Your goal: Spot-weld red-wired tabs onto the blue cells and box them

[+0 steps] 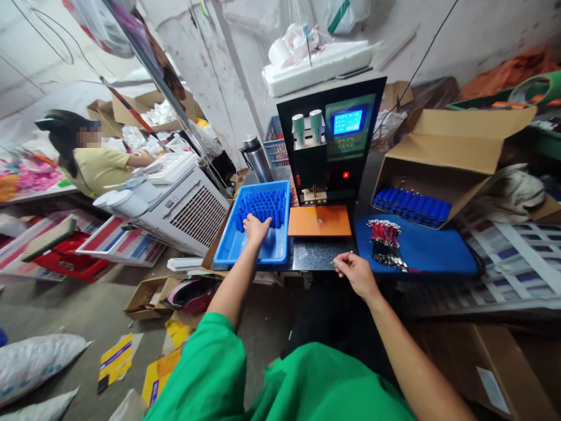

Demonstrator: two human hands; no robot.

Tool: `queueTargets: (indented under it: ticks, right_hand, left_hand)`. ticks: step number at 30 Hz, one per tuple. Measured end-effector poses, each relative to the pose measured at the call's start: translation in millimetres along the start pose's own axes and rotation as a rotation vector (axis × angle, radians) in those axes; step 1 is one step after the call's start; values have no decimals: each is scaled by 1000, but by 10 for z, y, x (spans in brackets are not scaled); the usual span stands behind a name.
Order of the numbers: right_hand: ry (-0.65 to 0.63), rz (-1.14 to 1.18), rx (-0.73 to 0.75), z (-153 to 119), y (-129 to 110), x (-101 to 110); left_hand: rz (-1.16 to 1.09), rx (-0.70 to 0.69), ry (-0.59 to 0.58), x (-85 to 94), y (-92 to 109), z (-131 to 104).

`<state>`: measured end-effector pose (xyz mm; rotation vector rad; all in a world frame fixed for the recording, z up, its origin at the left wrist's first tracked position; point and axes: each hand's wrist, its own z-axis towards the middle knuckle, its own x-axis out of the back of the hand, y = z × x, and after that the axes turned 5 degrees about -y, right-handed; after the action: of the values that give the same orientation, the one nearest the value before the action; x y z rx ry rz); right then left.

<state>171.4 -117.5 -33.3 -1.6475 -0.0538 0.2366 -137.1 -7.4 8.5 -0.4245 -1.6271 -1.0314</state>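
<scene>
My left hand point(256, 228) reaches into a blue tray point(222, 248), its fingers at the front edge of many upright blue cylinders point(263, 204); whether it grips one is hidden. My right hand point(352, 272) is pinched on a small thin piece, too small to name, over the front edge of the black worktop point(307, 256). Between and beyond the hands stands a black machine point(313, 175) with a lit screen point(347, 121) and an orange plate point(319, 221). Red wires with metal strips point(385, 234) lie on a blue mat point(433, 251) at the right.
An open cardboard box point(442, 146) holding blue cylinders stands at the back right. A steel flask point(258, 158) is behind the tray. Left of the tray is a white air cooler point(188, 216). A person in yellow point(99, 166) sits farther left.
</scene>
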Motion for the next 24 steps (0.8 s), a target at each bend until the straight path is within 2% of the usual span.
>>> queueTargets:
  ticks: [6, 12, 16, 24]
  right_hand:
    - [4, 26, -52, -5, 8, -6]
    - [6, 17, -70, -23, 1, 0]
    - [11, 8, -73, -16, 21, -12]
    - [15, 10, -70, 11, 42, -29]
  left_hand:
    - [-9, -26, -1, 5, -35, -48]
    - [83, -33, 78, 253, -292, 44]
    - [179, 8, 46, 369, -449, 153]
    - [163, 17, 43, 309, -446, 268]
